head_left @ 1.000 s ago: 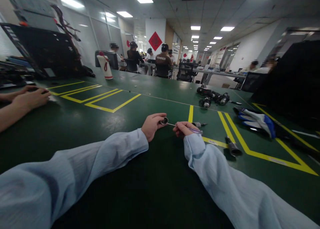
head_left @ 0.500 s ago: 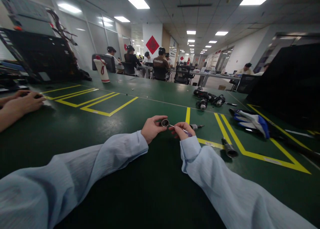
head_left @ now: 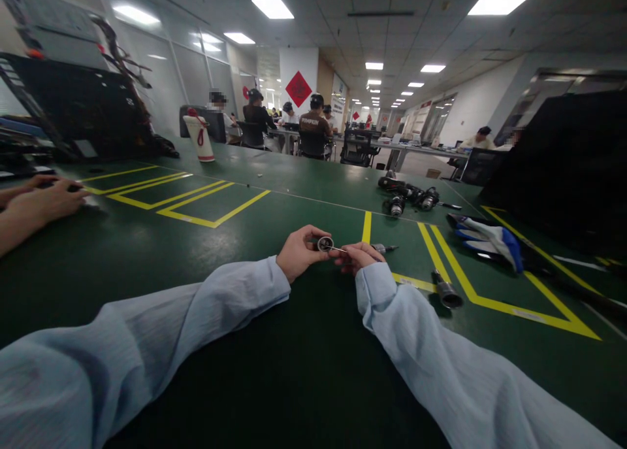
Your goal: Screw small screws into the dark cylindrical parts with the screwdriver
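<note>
Between the thumb and fingers of my left hand [head_left: 300, 254] is a round metal cup-like part [head_left: 325, 244], its open end turned towards me. My right hand [head_left: 361, 257] pinches a slim screwdriver [head_left: 337, 248] whose thin shaft reaches to the mouth of that part; its handle is hidden by my fingers. Whether the tip touches anything inside is too small to tell. Just beyond my right hand lies a metal piece with a pointed end [head_left: 385, 248]. Further right, a metal socket-shaped part [head_left: 448, 294] rests on its side by the yellow tape.
Black-and-silver tool parts [head_left: 410, 194] lie farther back on the green table [head_left: 235, 344]. A blue-and-white glove [head_left: 494, 236] is at the right, near a black panel [head_left: 563, 168]. Another person's hands [head_left: 53, 200] are at the left edge. A white cylinder [head_left: 202, 138] stands at the back.
My right hand has rolled over and its fingers now cover the screwdriver's purple handle. The cup-like part has shifted slightly right and down in my left hand.
</note>
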Demonstrator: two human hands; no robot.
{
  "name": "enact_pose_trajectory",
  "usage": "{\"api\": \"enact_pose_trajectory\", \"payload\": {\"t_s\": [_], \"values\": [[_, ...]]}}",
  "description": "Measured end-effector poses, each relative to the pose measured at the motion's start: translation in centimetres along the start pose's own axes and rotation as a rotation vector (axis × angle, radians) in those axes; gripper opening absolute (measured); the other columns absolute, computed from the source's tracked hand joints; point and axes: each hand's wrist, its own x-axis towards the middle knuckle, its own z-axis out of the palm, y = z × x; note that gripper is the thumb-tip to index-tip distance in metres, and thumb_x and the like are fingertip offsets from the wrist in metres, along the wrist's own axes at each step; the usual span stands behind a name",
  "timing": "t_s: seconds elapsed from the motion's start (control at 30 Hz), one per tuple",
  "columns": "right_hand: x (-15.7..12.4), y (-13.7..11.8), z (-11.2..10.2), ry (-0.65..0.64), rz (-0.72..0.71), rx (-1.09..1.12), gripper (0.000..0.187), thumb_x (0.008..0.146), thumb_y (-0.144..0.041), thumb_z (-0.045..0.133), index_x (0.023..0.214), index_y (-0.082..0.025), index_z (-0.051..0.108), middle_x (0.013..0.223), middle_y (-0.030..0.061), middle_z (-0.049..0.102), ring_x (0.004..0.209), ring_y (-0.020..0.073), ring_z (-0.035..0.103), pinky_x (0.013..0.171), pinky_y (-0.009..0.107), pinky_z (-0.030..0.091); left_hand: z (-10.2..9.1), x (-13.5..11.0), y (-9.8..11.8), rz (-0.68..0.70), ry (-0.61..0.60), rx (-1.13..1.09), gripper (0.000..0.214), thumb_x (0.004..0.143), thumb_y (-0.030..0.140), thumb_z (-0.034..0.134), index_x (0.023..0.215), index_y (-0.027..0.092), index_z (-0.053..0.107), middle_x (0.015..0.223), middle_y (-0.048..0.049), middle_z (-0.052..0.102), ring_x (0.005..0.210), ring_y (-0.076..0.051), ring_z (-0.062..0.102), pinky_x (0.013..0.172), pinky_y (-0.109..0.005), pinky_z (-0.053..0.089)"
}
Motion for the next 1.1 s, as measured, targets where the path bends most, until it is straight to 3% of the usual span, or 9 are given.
{"api": "enact_pose_trajectory", "payload": {"t_s": [0.27,0.6,0.73,0.87,1.1], "values": [[-0.85,-0.44,0.44,0.034,-0.254,-0.331,0.014,0.065,-0.03,0.057,0.058,-0.019,0.053,0.056,0.0005,0.066,0.05,0.0117,0.056,0.043,0.021,0.041,0.06,0.27,-0.16,0.096,0.015,0.138,0.037,0.053,0.01,0.07,0.086,0.012,0.053,0.079,-0.0038,0.062,0.071,-0.016,0.063,0.067,-0.03,0.051],[-0.1,0.47,0.17,-0.02,-0.058,-0.012,0.016,0.06,-0.031,0.062,0.062,-0.02,0.051,0.059,-0.0006,0.067,0.051,0.0129,0.058,0.038,0.02,0.042,-0.1,0.29,-0.37,0.072,0.041,0.02,0.036,0.052,0.012,0.073,0.082,0.011,0.053,0.092,-0.0064,0.06,0.072,-0.014,0.063,0.069,-0.029,0.051],[-0.17,0.28,0.24,-0.005,-0.082,-0.022,0.018,0.06,-0.033,0.062,0.062,-0.019,0.051,0.058,-0.0005,0.066,0.05,0.0126,0.058,0.039,0.02,0.042,-0.04,0.25,-0.23,0.066,0.048,0.027,0.037,0.051,0.015,0.074,0.081,0.011,0.053,0.092,-0.0067,0.061,0.071,-0.014,0.063,0.068,-0.029,0.051],[-0.34,0.13,0.37,0.01,-0.136,-0.101,0.02,0.06,-0.035,0.063,0.062,-0.018,0.053,0.058,0.0008,0.066,0.05,0.0126,0.057,0.039,0.02,0.042,0.11,0.17,0.03,0.072,0.042,0.071,0.04,0.05,0.017,0.075,0.084,0.011,0.054,0.079,-0.0038,0.062,0.068,-0.014,0.062,0.064,-0.027,0.051],[-0.15,0.05,0.11,-0.056,-0.014,-0.037,0.019,0.059,-0.034,0.063,0.064,-0.021,0.05,0.056,-0.0023,0.065,0.05,0.0126,0.058,0.04,0.021,0.042,0.19,0.16,0.04,0.076,0.036,0.016,0.039,0.049,0.016,0.076,0.081,0.011,0.054,0.09,-0.006,0.062,0.07,-0.013,0.062,0.067,-0.027,0.051]]}}
